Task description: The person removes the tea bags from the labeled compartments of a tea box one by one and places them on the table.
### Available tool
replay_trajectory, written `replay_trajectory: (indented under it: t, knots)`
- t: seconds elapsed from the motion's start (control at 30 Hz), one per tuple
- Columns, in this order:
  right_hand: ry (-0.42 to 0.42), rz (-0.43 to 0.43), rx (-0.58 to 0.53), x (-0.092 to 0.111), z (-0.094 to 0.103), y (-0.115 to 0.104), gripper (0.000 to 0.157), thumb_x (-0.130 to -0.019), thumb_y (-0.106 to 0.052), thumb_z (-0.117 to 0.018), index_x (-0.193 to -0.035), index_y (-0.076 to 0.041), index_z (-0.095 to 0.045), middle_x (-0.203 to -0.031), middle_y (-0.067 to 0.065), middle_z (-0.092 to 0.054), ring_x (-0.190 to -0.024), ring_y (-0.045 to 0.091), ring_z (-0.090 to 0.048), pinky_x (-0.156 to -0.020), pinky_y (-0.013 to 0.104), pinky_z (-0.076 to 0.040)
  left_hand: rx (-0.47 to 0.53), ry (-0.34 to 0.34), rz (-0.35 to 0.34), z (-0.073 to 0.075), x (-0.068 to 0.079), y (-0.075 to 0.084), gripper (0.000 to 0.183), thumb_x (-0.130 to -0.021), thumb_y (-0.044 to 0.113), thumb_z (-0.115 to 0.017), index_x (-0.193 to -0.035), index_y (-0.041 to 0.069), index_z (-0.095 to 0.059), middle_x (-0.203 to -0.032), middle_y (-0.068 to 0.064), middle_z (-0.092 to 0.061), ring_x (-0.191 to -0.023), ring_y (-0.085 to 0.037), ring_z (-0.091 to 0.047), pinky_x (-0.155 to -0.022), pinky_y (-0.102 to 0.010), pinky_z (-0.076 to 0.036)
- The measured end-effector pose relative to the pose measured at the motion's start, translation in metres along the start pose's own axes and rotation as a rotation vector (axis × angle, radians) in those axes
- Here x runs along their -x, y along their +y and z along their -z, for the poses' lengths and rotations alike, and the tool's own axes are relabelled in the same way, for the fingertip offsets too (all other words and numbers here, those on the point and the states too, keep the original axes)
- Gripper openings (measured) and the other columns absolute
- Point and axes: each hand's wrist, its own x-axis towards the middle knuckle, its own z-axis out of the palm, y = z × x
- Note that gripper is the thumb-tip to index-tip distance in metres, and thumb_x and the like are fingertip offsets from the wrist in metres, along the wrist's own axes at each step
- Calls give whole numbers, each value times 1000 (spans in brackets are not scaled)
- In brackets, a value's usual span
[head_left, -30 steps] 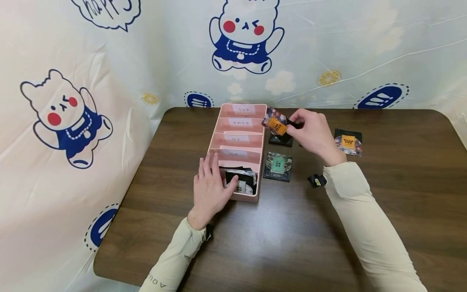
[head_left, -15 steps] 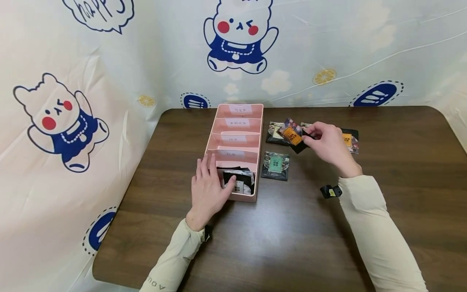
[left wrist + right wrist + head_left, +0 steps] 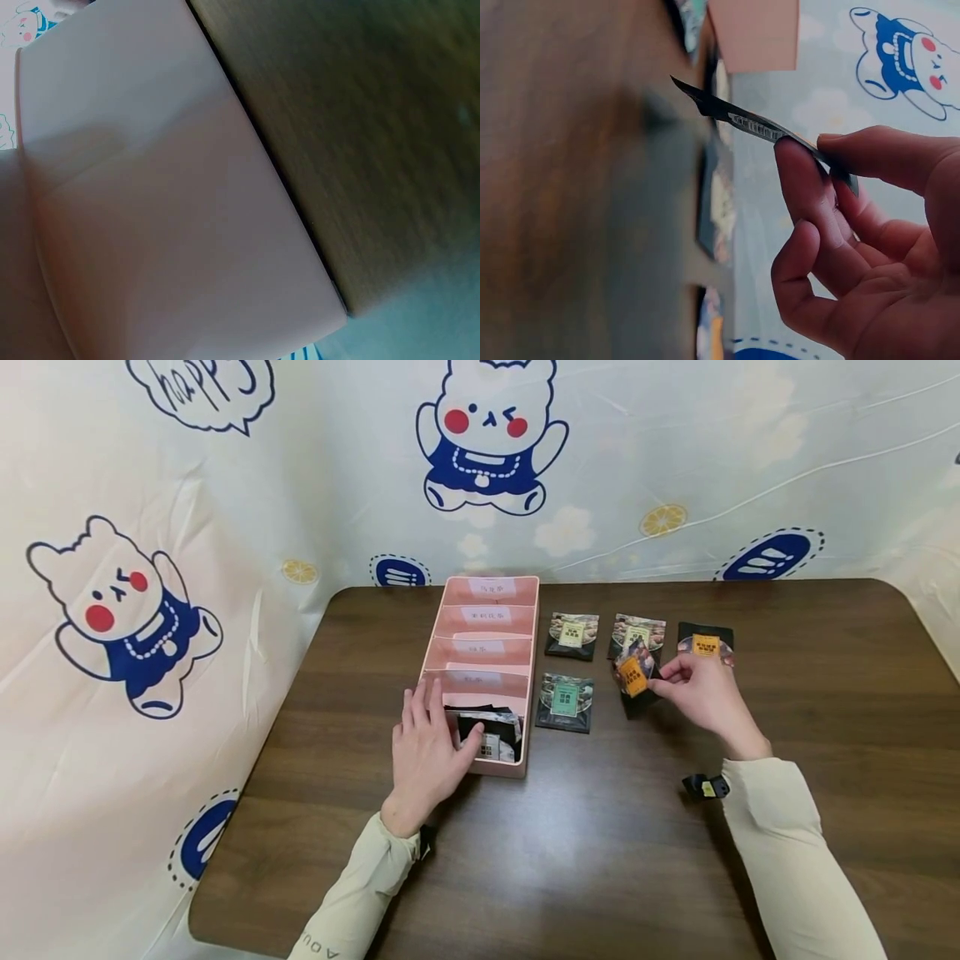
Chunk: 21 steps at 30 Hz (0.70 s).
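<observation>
Thumb and fingers of my right hand [image 3: 705, 693] pinch the edge of a black tea sachet [image 3: 633, 681] with an orange label. In the right wrist view that sachet [image 3: 754, 126] appears nearly edge-on, a barcode along it. In the head view it overlaps the lower part of a pale-labelled sachet [image 3: 637, 631]. My left hand [image 3: 431, 756] rests along the left rim of a long pink divided box [image 3: 501, 769]. Its thumb reaches over several upright tea sachets [image 3: 506, 727] in the nearest compartment. The left wrist view shows mostly the box's outer wall [image 3: 172, 225].
Flat on the brown table [image 3: 585, 860] right of the box lie a green-labelled sachet [image 3: 565, 702], a pale-labelled one [image 3: 572, 635] and, beyond my right hand, an orange-labelled one [image 3: 705, 639]. White paper labels mark the box's compartments. A printed curtain [image 3: 337, 460] hangs behind.
My right hand has carried the orange-labelled sachet from beside the box's right rim rightward and nearer to me, uncovering the pale-labelled sachets. My left hand stays on the box.
</observation>
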Motion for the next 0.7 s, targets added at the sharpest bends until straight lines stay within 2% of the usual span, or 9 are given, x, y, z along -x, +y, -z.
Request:
replay_trajectory:
  t: [0.17,0.4,0.7]
  knots:
    - [-92,-88,21,7,-2,9,26,-90,-24,-66,-87,2,-66,-73,11,-72,-66,18,-60,-55,28,-41,-2,-2,5,-1,1,-1,88,-87,63,-46,-152,8,-23,-158,-14,-23,-142,-44,-26,-96,-60,-41]
    - [-242,-191,95,11,-4,10,35,-92,-36,-61,-82,-3,-66,-62,4,-65,-60,17,-57,-55,30,-41,1,-4,4,0,1,0,88,-87,63,-46,-152,8,-23,-158,-14,-22,-143,-44,-26,-96,-60,-40]
    - [-350,-217,147,14,-10,9,40,-93,-40,-57,-73,-6,-65,-59,1,-56,-55,16,-50,-49,29,-36,-6,7,-3,-1,0,-1,88,-87,64,-44,-152,9,-23,-158,-15,-23,-142,-44,-26,-96,-60,-41]
